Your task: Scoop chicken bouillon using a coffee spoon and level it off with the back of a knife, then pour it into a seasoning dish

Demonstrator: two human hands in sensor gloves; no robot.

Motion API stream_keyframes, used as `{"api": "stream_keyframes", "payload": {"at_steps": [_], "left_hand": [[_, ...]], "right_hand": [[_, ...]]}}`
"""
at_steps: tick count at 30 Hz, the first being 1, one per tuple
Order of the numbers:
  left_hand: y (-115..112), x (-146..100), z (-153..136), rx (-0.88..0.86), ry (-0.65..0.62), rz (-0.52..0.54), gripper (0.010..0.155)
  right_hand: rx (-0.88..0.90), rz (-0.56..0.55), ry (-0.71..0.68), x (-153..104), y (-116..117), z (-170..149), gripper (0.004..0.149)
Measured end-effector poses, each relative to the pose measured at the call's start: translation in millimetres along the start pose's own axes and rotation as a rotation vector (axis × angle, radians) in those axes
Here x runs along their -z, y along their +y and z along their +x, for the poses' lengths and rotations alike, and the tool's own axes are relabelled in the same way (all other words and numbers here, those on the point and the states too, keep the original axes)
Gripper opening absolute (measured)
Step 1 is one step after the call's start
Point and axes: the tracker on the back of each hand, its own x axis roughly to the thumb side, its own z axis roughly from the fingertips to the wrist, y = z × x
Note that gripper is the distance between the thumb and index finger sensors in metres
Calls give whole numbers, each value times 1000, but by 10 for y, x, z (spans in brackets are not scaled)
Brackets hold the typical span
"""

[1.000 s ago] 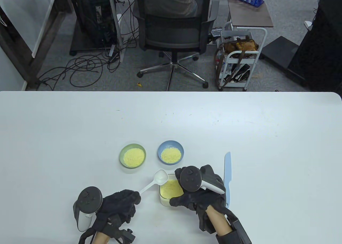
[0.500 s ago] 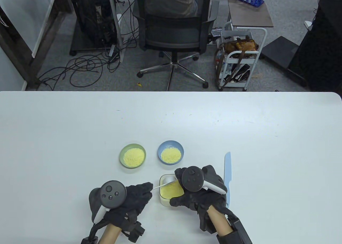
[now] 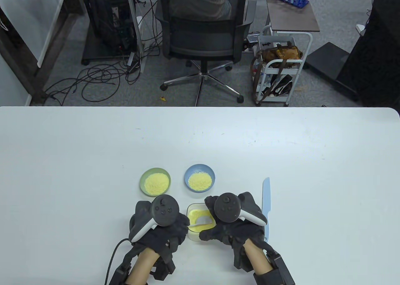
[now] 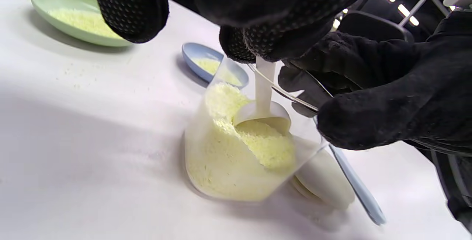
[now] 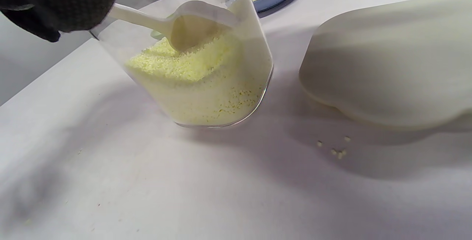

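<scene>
Pinching white plastic spoon, left hand fingers; right hand gripping clear jar of granular yellow bouillon.

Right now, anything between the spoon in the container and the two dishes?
Nothing visible. The spoon sits in the container; bare table lies between it and the blue dish and green dish.

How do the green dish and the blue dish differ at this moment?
The green dish is pale green; the blue dish is light blue. The green dish sits to the left, farther from the clear container, while the blue dish stands just behind it. The green dish looks a little wider, and its yellow granules spread more broadly than the blue dish's. Both are shallow, round, upright on the table, untouched by either hand, and hold yellow granules.
</scene>
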Motion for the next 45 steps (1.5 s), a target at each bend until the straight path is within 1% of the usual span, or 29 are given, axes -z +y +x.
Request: {"api": "stream_keyframes", "payload": {"at_steps": [4,9,11,12,16,17,23,28,34,36,38,40,42,44,45], "left_hand": [[16,46,-32,-49,14,-84,42],[26,77,-73,-81,38,-100,41],[-1,102,-106,-107,63,-132,43],[-34,117,-140,-144,73,-186,43],[-146,124,-295,-274,67,-266,44],[-177,115,-344,-342,60,-280,44],[-248,-14,-572,-530,27,-214,45],[-317,-120,-759,-703,-32,-256,46],[-405,-184,-913,-804,-78,-201,46],[-429,-190,-943,-832,-91,-203,46],[-435,-194,-946,-851,-108,-219,46],[-434,-203,-931,-845,-119,-226,47],[-441,-204,-920,-847,-123,-219,47],[-443,-199,-922,-840,-123,-218,47],[-440,-201,-926,-839,-124,-216,47]], "right_hand": [[1,1,-2,3,-1,1,99],[7,1,-6,2,-1,-3,99],[5,-1,-5,0,-2,-3,99],[5,-1,-4,-1,-3,-2,99],[4,-2,-1,-3,-5,-2,99],[5,-1,2,-4,-6,-3,99],[11,3,11,-5,-10,-9,100],[11,4,17,-6,-13,-8,100],[9,9,29,-10,-14,-8,99],[-4,16,29,-25,-7,-11,98],[-34,47,27,-84,-4,-29,99],[-31,33,12,-171,-31,-68,101],[1,-22,9,-311,-114,-166,99],[28,-110,94,-458,-221,-326,93],[35,-201,180,-556,-289,-461,87]]}}
